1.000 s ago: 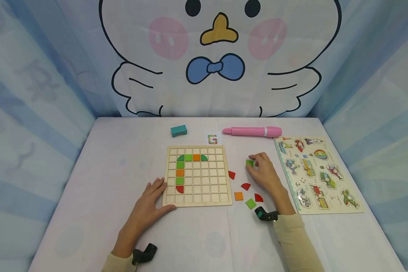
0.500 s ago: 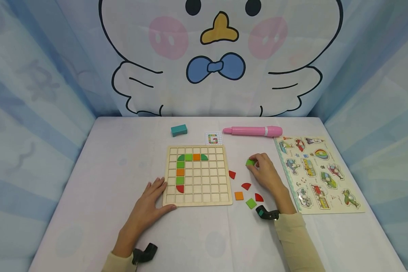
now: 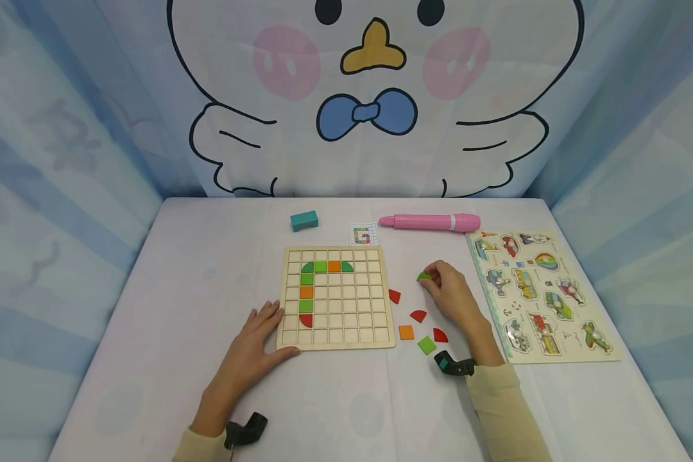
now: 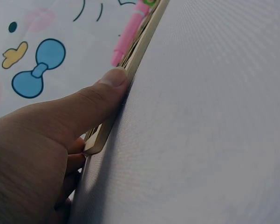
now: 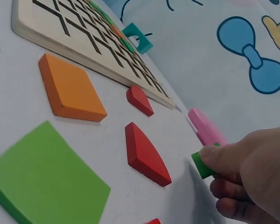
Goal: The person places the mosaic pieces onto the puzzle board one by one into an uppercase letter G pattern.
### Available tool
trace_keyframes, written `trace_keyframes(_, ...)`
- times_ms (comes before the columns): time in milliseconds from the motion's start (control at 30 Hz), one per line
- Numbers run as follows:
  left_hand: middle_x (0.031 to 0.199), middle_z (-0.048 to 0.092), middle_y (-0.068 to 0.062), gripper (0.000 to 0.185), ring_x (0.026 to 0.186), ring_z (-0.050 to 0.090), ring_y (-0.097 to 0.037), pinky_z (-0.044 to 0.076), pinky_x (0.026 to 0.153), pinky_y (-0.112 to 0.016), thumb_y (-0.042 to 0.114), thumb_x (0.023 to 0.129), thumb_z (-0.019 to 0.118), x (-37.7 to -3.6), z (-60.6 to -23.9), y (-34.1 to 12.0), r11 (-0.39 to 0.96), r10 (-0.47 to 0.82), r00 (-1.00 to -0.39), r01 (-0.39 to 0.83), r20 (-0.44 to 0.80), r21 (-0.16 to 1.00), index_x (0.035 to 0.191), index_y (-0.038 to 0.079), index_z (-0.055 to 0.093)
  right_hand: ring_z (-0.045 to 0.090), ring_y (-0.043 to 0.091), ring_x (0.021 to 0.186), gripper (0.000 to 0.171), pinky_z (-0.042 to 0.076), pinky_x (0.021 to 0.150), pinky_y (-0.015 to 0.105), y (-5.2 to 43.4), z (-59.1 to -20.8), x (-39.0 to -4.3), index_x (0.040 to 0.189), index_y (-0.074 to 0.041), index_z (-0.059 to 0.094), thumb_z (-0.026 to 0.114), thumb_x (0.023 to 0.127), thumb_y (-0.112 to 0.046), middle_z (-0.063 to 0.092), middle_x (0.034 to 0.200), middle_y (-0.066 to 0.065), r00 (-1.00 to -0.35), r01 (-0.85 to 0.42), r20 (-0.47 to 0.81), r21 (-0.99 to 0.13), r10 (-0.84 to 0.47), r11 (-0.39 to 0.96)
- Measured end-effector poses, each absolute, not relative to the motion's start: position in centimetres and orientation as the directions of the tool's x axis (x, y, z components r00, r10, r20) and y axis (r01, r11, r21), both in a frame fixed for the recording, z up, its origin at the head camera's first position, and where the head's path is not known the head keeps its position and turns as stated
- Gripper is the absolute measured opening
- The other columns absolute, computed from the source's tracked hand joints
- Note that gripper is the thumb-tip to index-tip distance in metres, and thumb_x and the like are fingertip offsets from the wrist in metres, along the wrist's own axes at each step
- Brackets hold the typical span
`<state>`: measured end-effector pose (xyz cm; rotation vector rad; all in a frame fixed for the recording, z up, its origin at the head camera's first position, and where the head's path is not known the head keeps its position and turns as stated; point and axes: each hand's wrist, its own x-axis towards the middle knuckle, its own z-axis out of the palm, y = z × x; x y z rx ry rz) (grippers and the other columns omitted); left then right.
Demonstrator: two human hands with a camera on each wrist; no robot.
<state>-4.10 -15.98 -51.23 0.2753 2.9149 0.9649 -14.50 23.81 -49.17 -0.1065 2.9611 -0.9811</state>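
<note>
A: Since the head view gives the green tile [image 3: 423,276] as little more than a sliver, what does the right wrist view add?

B: It shows the tile tilted, with the thumb of the right hand [image 3: 452,292] laid on it. The tile is off the board's right edge, about midway along the desk [image 3: 150,359] from near to far.

A: What else does that camera show?

B: The teal block [image 3: 304,221], near the desk's far edge, has an arched cutout; from the head it looks solid. The thickness of the orange tile [image 3: 406,332] is plain too. Only the head view has the card [image 3: 363,235], at the far edge of the board [image 3: 342,308]. The pen [image 3: 430,222], also near the desk's far edge, appears in all three views.

A: And the pose of the hands?

B: The right one pinches the tile between thumb and finger, back upward, other fingers curled. The left hand [image 3: 254,343] lies with fingers straight along the board's left edge, thumb stretched over the near edge; the left wrist view shows the thumb's tip resting on that edge. Both forearms slant inward from the desk's near edge.
</note>
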Motion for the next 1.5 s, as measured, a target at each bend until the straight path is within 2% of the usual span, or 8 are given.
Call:
trace_keyframes(300, 0.159, 0.041, -0.012, 0.091, 0.152, 0.031, -0.030, 0.021, 0.129, -0.050, 0.047, 0.078, 0.083, -4.1, -51.3, -16.0, 0.785, 0.191, -0.982, 0.159, 0.010, 0.598, 0.149, 0.003, 0.046, 0.056, 0.021, 0.083, 0.024, 0.054, 0.075, 0.031, 22.4, -48.2, -14.2, 0.111, -0.004, 0.061, 0.067, 0.098, -0.022, 0.065, 0.094, 0.010, -0.996, -0.090, 0.035, -0.612, -0.087, 0.786)
trace_keyframes(533, 0.159, 0.041, -0.012, 0.091, 0.152, 0.030, -0.030, 0.020, 0.129, -0.050, 0.046, 0.077, 0.083, -4.2, -51.3, -16.0, 0.785, 0.191, -0.981, 0.156, 0.005, 0.599, 0.149, 0.003, 0.046, 0.056, 0.019, 0.083, 0.024, 0.056, 0.075, 0.030, 20.6, -47.6, -13.8, 0.112, -0.005, 0.063, 0.068, 0.097, -0.023, 0.064, 0.094, 0.008, -0.988, -0.147, 0.051, -0.618, -0.147, 0.772)
trace_keyframes(800, 0.160, 0.041, -0.011, 0.092, 0.153, 0.030, -0.030, 0.020, 0.129, -0.050, 0.048, 0.078, 0.083, -4.2, -51.4, -16.0, 0.785, 0.190, -0.982, 0.152, 0.001, 0.600, 0.149, 0.004, 0.046, 0.056, 0.015, 0.079, 0.021, 0.054, 0.067, 0.024, 18.3, -47.5, -13.2, 0.111, -0.005, 0.064, 0.066, 0.099, -0.022, 0.064, 0.091, 0.004, -0.973, -0.208, 0.058, -0.641, -0.224, 0.738)
trace_keyframes(1167, 0.160, 0.040, -0.011, 0.092, 0.153, 0.030, -0.030, 0.020, 0.129, -0.050, 0.049, 0.078, 0.082, -4.2, -51.5, -16.1, 0.786, 0.190, -0.982, 0.152, -0.001, 0.599, 0.150, 0.004, 0.045, 0.056, 0.011, 0.078, 0.016, 0.055, 0.067, 0.021, 15.1, -47.7, -12.6, 0.109, -0.001, 0.064, 0.067, 0.096, -0.010, 0.065, 0.093, 0.004, -0.911, -0.384, 0.143, -0.637, -0.387, 0.668)
trace_keyframes(1500, 0.160, 0.040, -0.011, 0.092, 0.153, 0.030, -0.030, 0.021, 0.129, -0.050, 0.049, 0.078, 0.082, -4.2, -51.4, -16.1, 0.779, 0.187, -0.982, 0.144, -0.007, 0.610, 0.150, 0.005, 0.046, 0.054, 0.009, 0.080, 0.016, 0.053, 0.068, 0.019, 12.1, -47.4, -11.5, 0.110, -0.004, 0.066, 0.068, 0.095, -0.011, 0.065, 0.095, 0.002, -0.867, -0.438, 0.105, -0.627, -0.487, 0.644)
